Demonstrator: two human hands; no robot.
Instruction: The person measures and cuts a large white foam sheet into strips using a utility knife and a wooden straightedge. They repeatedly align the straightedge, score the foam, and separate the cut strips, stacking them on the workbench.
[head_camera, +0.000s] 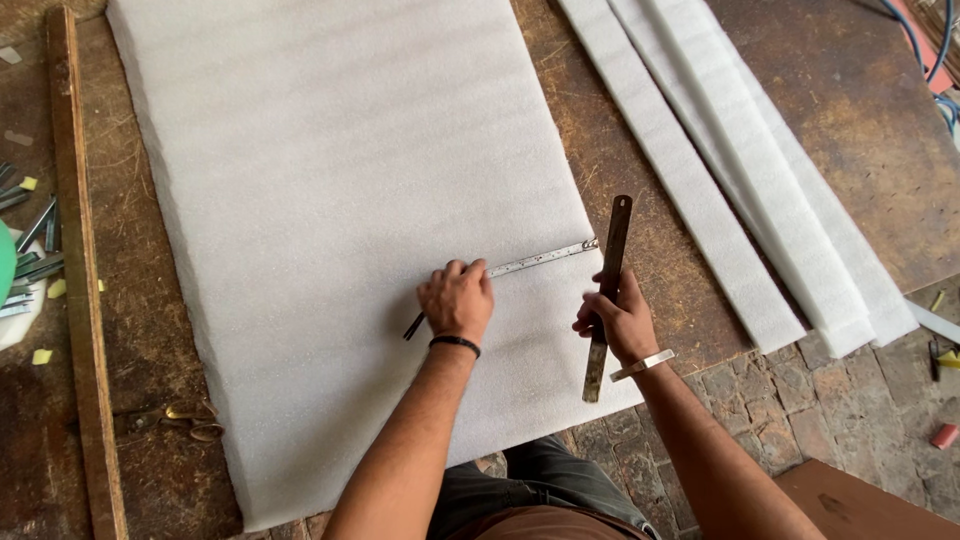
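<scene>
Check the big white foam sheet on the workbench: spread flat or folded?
Spread flat. The white foam sheet lies open across the wooden workbench, no fold visible; the left hand presses a steel ruler onto it.

The left hand (457, 300) covers the middle of the tape measure (540, 259). The foam sheet (340, 200) and foam strips (740, 190) run past the top edge. The small tools (35, 240) at the left edge are cut off, too small to identify.

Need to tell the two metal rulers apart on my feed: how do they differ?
The ruler under the left hand lies flat across the foam sheet; this flat ruler looks narrow and bright. The ruler in the right hand, the held ruler, runs near-vertical, wider and darker. Both are long, thin metal strips.
</scene>
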